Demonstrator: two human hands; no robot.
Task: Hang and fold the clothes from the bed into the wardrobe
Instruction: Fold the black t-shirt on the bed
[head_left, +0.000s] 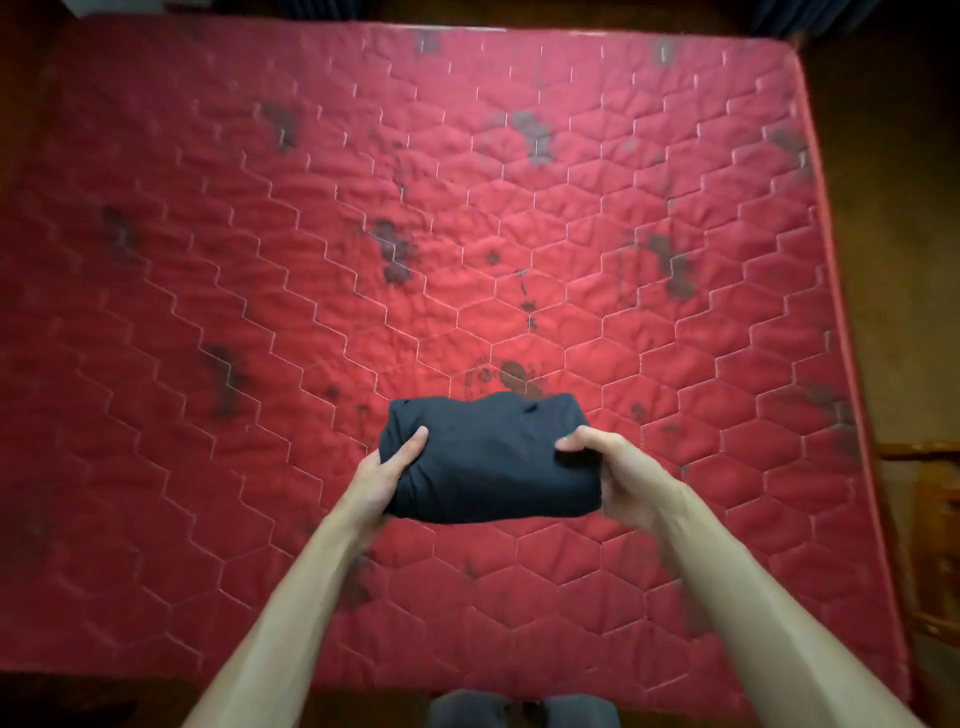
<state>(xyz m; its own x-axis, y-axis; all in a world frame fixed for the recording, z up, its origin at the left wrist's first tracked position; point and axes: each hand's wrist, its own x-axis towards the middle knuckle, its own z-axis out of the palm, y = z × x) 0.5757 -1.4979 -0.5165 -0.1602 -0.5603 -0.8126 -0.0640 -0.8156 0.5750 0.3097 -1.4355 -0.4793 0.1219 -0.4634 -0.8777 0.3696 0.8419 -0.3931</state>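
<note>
In the head view, a folded dark garment (488, 462) sits between the thumbs, over the red mattress (260, 260). The left hand (387, 470) grips one end and the right hand (618, 470) the other, thumbs on top (the fingers curl underneath, hidden). Folding looks done and no other clothes show beyond the fingertips. Shelving remains; the wardrobe, or any container, is out of view.
</note>
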